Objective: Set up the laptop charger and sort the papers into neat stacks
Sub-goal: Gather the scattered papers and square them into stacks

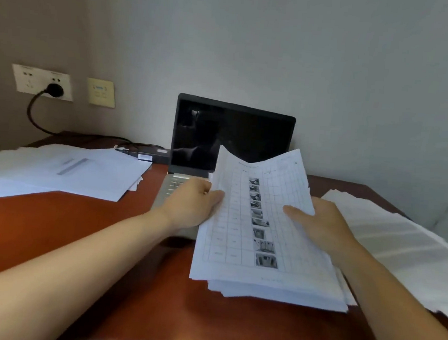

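The left hand [197, 206] and right hand [323, 227] each pinched a side of the paper stack [237, 254], tipped up from the tabletop [65, 224], probably to line up its edges.

We see dim, even, cool-grey light with no hard shadows; only a soft dark patch lies on the bench [52, 223] just under the left hand [190, 204]. The laptop screen [233, 135] beyond it carries faint reflections. Print on the papers [264, 226] between it and the right hand [320, 223] is soft. The left pile [65, 168] and right pile [399, 242], outside the hands, look blurred and washed out, and the frame's edges bow.
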A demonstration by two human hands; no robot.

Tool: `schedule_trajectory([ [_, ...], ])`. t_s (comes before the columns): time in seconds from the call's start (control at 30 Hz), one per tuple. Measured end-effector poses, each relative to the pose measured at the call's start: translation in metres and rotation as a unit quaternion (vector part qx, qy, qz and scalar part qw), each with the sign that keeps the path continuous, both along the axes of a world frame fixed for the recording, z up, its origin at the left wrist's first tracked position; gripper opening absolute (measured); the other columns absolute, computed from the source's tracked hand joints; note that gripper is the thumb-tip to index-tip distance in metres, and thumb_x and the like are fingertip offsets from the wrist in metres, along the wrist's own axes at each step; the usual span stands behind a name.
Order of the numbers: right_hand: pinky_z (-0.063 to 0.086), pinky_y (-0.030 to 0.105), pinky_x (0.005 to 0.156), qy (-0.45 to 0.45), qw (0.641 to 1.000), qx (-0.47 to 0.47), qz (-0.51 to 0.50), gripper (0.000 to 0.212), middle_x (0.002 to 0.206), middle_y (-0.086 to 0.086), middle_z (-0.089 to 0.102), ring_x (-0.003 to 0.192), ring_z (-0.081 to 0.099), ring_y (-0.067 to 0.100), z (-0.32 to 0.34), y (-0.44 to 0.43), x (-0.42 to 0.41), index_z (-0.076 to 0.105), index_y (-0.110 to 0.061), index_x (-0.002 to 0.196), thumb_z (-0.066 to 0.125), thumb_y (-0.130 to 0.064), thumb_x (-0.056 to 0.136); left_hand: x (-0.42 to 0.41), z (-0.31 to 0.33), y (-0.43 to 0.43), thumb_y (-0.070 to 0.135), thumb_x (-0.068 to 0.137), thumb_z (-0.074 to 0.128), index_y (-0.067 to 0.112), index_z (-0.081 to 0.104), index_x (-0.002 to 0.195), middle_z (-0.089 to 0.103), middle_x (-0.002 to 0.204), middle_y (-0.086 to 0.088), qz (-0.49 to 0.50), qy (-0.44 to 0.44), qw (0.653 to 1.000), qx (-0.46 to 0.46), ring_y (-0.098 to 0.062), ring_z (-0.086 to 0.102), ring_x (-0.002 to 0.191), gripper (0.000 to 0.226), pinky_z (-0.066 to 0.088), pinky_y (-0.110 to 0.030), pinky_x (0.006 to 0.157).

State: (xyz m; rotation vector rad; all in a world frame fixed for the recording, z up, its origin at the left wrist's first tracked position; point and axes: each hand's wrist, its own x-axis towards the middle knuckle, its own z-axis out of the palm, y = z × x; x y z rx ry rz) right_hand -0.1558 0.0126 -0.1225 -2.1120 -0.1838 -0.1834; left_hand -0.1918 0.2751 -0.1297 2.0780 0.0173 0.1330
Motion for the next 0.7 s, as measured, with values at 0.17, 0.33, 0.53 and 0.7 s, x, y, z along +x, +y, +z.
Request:
schedule_trajectory([
  [0.17, 0.037, 0.013, 0.058, -0.038, 0.994, -0.096, -0.03, 0.027, 0.102, -0.009, 0.06, 0.082, 0.058, 0.003, -0.012, -0.022, 0.012, 0.057, -0.018, 0.112, 0.072, -0.024, 0.09, 0.01, -0.009, -0.014, 0.045, 0.097, 0.065, 0.003, 0.075, 0.077, 0.072, 0.074, -0.011, 0.021, -0.023, 0.985, 0.17, -0.018, 0.068, 0.066, 0.047, 0.044, -0.021, 0.06],
  [0.33, 0.044, 0.018, 0.063, -0.056, 0.989, -0.136, -0.029, 0.042, 0.119, -0.003, 0.064, 0.091, 0.061, 0.015, -0.023, -0.026, 0.02, 0.053, -0.019, 0.127, 0.073, -0.022, 0.09, 0.016, -0.012, -0.021, 0.051, 0.091, 0.069, 0.019, 0.073, 0.068, 0.067, 0.064, 0.003, 0.032, -0.026, 0.96, 0.276, -0.01, 0.066, 0.063, 0.04, 0.049, -0.022, 0.063],
  [0.53, 0.041, 0.027, 0.061, -0.065, 0.96, -0.262, -0.068, 0.053, 0.115, 0.003, 0.066, 0.087, 0.057, 0.018, -0.025, -0.021, 0.026, 0.05, -0.022, 0.13, 0.077, -0.033, 0.085, 0.014, -0.013, -0.015, 0.058, 0.091, 0.066, 0.026, 0.058, 0.087, 0.067, 0.095, 0.006, 0.043, -0.045, 0.941, 0.334, -0.013, 0.064, 0.086, 0.033, 0.058, -0.031, 0.082],
  [0.7, 0.046, 0.032, 0.074, -0.106, 0.953, -0.282, -0.038, 0.052, 0.117, 0.002, 0.064, 0.1, 0.06, 0.021, -0.019, 0.013, 0.022, 0.053, -0.027, 0.127, 0.077, -0.042, 0.083, 0.012, -0.012, 0.014, 0.063, 0.094, 0.058, 0.031, 0.056, 0.08, 0.064, 0.08, 0.01, 0.057, -0.04, 0.95, 0.306, -0.007, 0.061, 0.071, 0.036, 0.053, -0.026, 0.07],
])
